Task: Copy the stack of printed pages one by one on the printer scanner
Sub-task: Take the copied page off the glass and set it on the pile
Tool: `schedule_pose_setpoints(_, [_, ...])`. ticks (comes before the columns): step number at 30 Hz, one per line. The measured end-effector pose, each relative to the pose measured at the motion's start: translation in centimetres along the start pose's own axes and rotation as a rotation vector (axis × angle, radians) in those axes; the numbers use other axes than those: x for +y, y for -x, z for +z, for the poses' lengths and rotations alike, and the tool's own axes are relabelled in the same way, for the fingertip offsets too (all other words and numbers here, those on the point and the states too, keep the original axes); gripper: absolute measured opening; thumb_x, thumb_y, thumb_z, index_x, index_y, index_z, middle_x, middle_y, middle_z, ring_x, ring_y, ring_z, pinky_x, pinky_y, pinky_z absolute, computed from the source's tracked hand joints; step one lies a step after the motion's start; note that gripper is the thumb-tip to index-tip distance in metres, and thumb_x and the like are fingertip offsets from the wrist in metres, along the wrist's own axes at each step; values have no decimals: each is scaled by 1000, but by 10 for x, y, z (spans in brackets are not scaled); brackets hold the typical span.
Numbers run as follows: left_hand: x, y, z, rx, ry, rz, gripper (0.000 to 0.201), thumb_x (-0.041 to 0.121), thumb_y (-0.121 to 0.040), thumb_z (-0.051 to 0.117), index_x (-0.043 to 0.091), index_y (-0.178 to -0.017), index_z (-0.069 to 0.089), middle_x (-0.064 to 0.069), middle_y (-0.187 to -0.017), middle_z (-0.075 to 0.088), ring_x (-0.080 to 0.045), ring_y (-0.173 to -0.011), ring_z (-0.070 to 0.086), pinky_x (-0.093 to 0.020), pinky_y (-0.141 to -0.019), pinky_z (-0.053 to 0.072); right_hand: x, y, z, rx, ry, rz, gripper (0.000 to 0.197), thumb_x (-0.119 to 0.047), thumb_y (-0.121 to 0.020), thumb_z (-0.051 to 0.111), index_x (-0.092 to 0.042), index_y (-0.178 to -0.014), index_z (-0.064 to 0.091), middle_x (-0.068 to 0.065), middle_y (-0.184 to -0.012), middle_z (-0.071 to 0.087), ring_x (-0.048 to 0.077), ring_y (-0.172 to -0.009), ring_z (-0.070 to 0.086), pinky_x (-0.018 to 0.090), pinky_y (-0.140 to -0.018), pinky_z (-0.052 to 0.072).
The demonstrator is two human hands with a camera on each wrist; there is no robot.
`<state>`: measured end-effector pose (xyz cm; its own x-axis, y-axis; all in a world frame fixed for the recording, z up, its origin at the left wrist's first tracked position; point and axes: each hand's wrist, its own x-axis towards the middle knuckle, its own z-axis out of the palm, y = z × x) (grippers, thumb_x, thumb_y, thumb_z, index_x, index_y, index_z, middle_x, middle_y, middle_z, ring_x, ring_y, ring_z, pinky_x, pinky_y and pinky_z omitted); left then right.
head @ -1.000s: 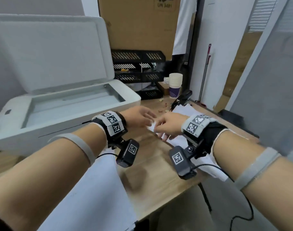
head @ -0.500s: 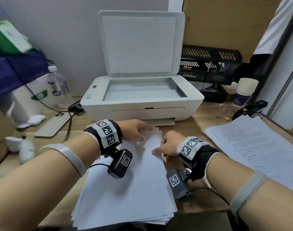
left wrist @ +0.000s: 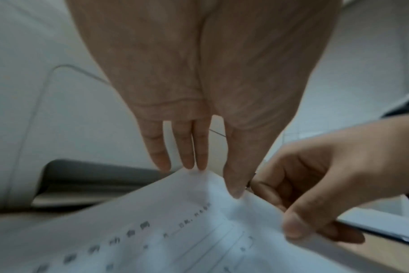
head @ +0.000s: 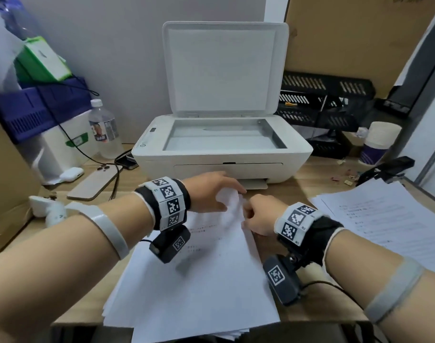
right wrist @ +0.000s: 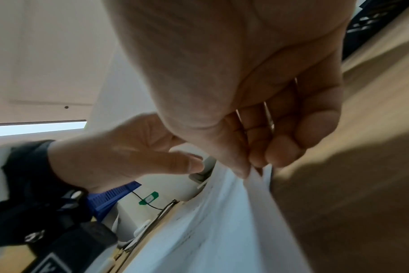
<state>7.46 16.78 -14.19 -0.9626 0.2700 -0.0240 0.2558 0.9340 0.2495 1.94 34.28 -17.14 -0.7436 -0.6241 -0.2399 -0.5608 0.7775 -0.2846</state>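
Printed stack (head: pixel 199 280) before open-lidded printer (head: pixel 221 154) (glass bare) — top corner lifted.

Printed text on the top page (left wrist: pixel 199 230) is blurred — unreadable; stack's near edge cut off.

I look down on a wooden desk (head: pixel 308 194) pushed against a plain grey wall (head: pixel 127 45). A large brown cardboard sheet (head: pixel 347 38) leans against the wall at the back right, with black mesh letter trays (head: pixel 322 100) stacked in front of it. At the left a blue plastic crate (head: pixel 38 110) sits on a white box (head: pixel 63 147), beside a cardboard box (head: pixel 6 184) at the desk's edge. I see even, soft indoor light and no window.
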Motion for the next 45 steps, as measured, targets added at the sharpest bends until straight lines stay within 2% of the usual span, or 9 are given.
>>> schedule_pose_setpoints(5, [17,-6,-19,-15,-236,141,33,26,-83,76,22,-115,67,2,-120,61,-19,-109,58,-32,-89,48,-4,20,-24,3,3,-137,15,-20,-89,62,-17,-75,58,4,-81,70,21,-70,70,39,-71,58])
schedule_pose_setpoints(9, [28,-10,-43,-105,-345,83,31,27,-90,68,22,-120,64,1,-103,68,-19,-93,59,-27,-76,43,4,23,-50,-7,31,-149,26,-26,-93,62,-22,-70,50,-5,-66,60,15,-57,62,35,-66,55])
schedule_pose_setpoints(15, [19,-6,-122,122,-248,-34,14,29,-86,70,23,-99,69,5,-86,62,-18,-80,55,-24,-64,37,21,32,-106,28,65,-34,12,-37,-88,69,-26,-93,66,-9,-90,70,12,-81,67,22,-66,50])
schedule_pose_setpoints(19, [0,0,-174,329,-213,-117,12,30,-84,73,23,-94,72,6,-79,63,-23,-81,59,-24,-70,41,21,20,-152,328,92,25,16,-27,-89,65,-16,-99,71,2,-96,70,21,-91,66,29,-75,51])
schedule_pose_setpoints(22, [-12,0,-202,615,-187,-141,23,27,-87,71,20,-108,75,-3,-105,72,-25,-102,64,-24,-85,44,13,9,-190,615,41,36,22,-21,-91,53,-12,-99,72,11,-98,70,32,-94,65,34,-77,53])
schedule_pose_setpoints(29, [-35,5,-207,995,-13,-123,23,25,-92,62,36,-106,76,2,-104,70,-15,-96,62,-28,-89,49,-13,-3,-220,1107,-61,-152,40,-15,-92,44,-33,-115,72,9,-113,64,34,-109,52,48,-98,43])
schedule_pose_setpoints(33, [-50,8,-167,870,107,-204,24,19,-95,61,33,-108,75,10,-113,71,-9,-92,66,-13,-84,48,-1,-27,-185,962,25,-115,40,-18,-95,43,-37,-122,67,8,-118,59,31,-113,45,45,-96,37])
schedule_pose_setpoints(40, [-90,5,-89,422,147,-393,20,38,-93,61,39,-110,73,9,-120,70,-11,-106,66,-25,-94,49,33,-58,-113,438,58,-1,43,-48,-95,47,-39,-136,55,5,-145,49,29,-135,42,45,-111,36])
schedule_pose_setpoints(45, [-96,5,-74,303,89,-416,36,58,-94,49,39,-117,69,13,-128,64,-10,-122,56,-33,-105,43,35,-58,-101,407,119,10,57,-60,-94,33,-21,-122,63,4,-131,60,28,-123,51,49,-104,41])
